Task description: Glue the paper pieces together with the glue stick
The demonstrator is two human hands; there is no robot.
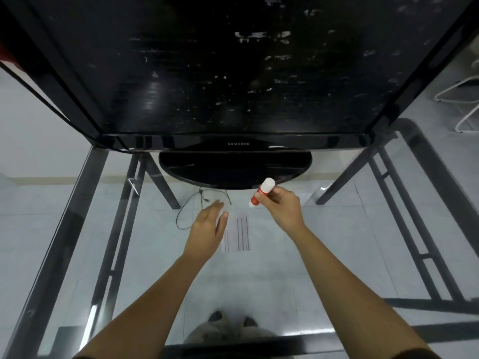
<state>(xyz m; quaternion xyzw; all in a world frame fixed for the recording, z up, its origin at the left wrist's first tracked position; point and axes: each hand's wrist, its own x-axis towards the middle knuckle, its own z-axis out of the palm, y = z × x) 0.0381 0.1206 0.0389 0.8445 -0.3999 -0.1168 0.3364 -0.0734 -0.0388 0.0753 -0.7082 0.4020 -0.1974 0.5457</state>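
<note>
I am looking down at a glass table (pixel 337 255) and I can see the floor right through it. My right hand (pixel 283 207) is wrapped around the glue stick (pixel 262 191), gripping it around its red middle. The glue stick is tilted, with its white cap up and away from me, near the round black foot (pixel 234 171) of a big black screen (pixel 228 63). The other end of the glue stick points down and to the left, toward the paper. The paper (pixel 237 234) is a small white piece with dark lines on it. It lies flat on the glass, between my two hands. I cannot tell if it is one piece or more. My left hand (pixel 208 228) is loose, with flat fingers (pixel 216 204) stretched out, and it holds nothing. It sits just beside the left edge of the paper and covers a bit of that edge. A thin dark cable (pixel 189 207) curls behind my left hand. Low down, through the glass, I can see my two feet (pixel 230 318) on the pale floor.
</note>
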